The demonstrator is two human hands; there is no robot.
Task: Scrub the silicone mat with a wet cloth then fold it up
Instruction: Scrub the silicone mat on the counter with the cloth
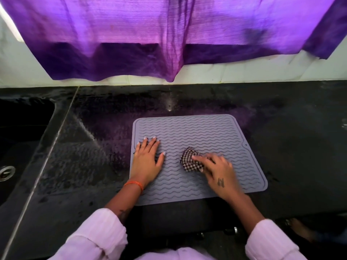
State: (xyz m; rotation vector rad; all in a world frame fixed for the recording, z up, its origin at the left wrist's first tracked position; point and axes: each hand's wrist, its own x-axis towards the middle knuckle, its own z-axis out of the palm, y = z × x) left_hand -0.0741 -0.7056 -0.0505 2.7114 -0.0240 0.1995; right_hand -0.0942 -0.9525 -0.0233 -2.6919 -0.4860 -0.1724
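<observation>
One grip (216, 166) pinches cloth (189, 161); other (147, 158) flat.

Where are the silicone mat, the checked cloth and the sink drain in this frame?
silicone mat (187, 128): head view, bare ridged area near its far edge.
checked cloth (187, 160): head view, exposed left part beside the right hand's fingers.
sink drain (6, 172): head view, metal ring at the left edge.

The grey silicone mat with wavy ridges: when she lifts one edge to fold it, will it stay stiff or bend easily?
The grey silicone mat with wavy ridges looks thin and lies fully flat, so it will probably bend and droop easily. The black stone counter looks wet, so the mat may slide; perhaps that is why her left hand presses it.
</observation>
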